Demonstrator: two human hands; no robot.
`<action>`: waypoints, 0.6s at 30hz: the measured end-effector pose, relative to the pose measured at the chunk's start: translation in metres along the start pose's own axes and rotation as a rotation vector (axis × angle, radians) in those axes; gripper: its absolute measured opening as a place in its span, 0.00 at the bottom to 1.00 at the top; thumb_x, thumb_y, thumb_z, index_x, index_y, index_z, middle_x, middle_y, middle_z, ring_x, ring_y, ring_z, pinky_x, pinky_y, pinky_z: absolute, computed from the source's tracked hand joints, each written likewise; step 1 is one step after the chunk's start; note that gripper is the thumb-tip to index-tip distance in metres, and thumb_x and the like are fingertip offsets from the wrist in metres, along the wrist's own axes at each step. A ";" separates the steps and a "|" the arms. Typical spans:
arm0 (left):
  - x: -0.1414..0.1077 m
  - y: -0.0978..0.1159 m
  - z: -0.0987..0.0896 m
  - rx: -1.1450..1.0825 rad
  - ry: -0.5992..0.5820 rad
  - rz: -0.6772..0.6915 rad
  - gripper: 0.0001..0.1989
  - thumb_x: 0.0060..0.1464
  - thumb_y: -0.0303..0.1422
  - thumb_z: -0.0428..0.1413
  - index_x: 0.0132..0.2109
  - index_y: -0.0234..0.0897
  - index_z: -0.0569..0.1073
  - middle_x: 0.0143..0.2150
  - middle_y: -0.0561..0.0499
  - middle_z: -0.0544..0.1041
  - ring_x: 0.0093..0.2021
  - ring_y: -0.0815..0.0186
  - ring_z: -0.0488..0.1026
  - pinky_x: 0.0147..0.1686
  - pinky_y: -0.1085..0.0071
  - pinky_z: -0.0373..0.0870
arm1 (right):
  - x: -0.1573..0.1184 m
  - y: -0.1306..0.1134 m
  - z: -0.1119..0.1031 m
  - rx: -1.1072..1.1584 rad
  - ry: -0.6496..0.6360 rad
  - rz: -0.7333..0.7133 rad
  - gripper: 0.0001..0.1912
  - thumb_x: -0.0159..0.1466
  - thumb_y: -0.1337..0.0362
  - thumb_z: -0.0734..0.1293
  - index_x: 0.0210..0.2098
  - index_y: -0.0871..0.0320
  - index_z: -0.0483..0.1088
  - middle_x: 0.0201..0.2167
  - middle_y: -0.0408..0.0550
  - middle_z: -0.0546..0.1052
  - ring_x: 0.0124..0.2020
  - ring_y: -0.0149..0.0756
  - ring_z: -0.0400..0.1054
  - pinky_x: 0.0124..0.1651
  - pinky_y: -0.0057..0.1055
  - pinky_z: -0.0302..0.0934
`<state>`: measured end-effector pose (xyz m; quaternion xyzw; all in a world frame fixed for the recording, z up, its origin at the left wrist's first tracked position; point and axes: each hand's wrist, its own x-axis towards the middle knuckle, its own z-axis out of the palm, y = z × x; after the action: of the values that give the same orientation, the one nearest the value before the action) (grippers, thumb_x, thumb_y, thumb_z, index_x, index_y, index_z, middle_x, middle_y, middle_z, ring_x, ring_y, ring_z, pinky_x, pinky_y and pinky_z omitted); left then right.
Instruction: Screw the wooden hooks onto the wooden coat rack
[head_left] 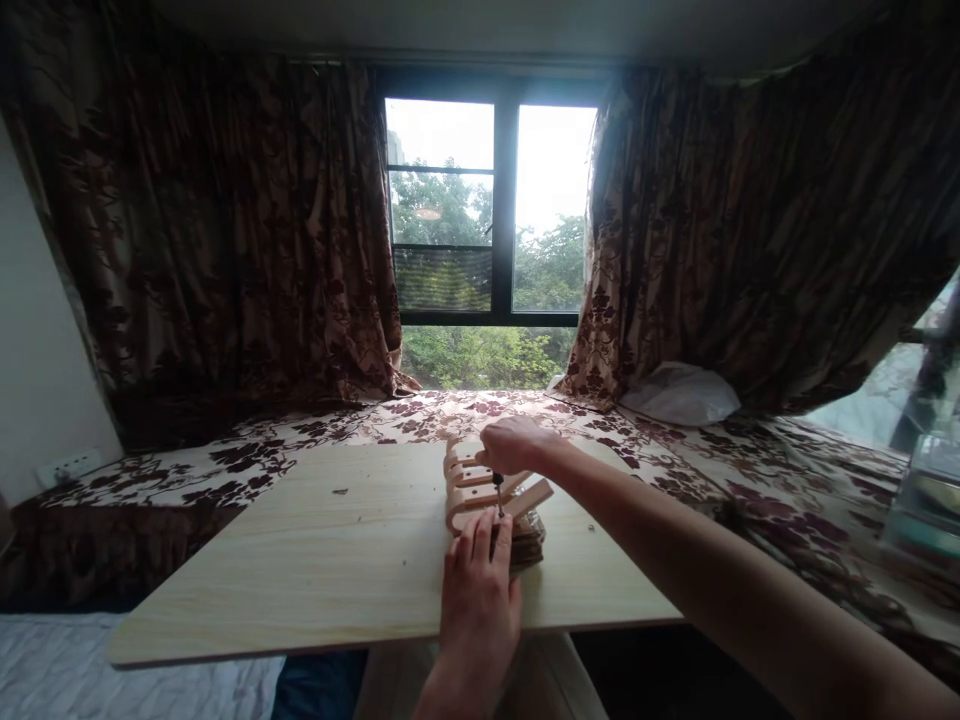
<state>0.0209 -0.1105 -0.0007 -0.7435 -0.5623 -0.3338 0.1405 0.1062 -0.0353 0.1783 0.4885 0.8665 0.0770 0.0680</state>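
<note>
My right hand (516, 444) is closed in a fist around the handle of a screwdriver (498, 482), whose shaft points straight down. The screwdriver's tip meets a pale wooden slatted rack (471, 492) with rounded ends and small dark holes. My left hand (480, 570) grips the near end of this rack, fingertips close to the screwdriver's tip. One wooden slat (534, 500) sticks out at an angle to the right. Beneath the rack's right side lies a brown stack (529, 548) with a shiny, plastic-like surface; its kind is unclear.
The rack rests on a light wooden tabletop (300, 560) with a few small dark bits on it. Behind is a ledge (480, 405) covered in floral cloth, with a white plastic bag (682, 393). A clear box (926, 510) stands far right. Patterned curtains frame the window.
</note>
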 end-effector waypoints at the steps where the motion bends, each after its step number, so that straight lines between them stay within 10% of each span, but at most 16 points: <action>1: 0.000 0.000 0.000 0.003 0.005 0.004 0.29 0.49 0.26 0.53 0.60 0.39 0.64 0.62 0.46 0.64 0.61 0.56 0.58 0.59 0.57 0.58 | -0.001 -0.001 -0.003 0.005 -0.011 -0.031 0.15 0.66 0.58 0.62 0.47 0.60 0.68 0.44 0.50 0.73 0.40 0.36 0.69 0.41 0.38 0.66; 18: 0.002 0.000 -0.003 0.038 -0.002 0.034 0.29 0.50 0.25 0.53 0.60 0.37 0.63 0.62 0.46 0.64 0.62 0.57 0.57 0.60 0.59 0.56 | -0.006 0.013 0.000 0.025 0.003 -0.032 0.14 0.66 0.58 0.62 0.46 0.60 0.68 0.43 0.49 0.73 0.40 0.36 0.69 0.41 0.38 0.66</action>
<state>0.0198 -0.1108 0.0023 -0.7504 -0.5561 -0.3197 0.1597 0.1206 -0.0339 0.1816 0.4753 0.8752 0.0656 0.0619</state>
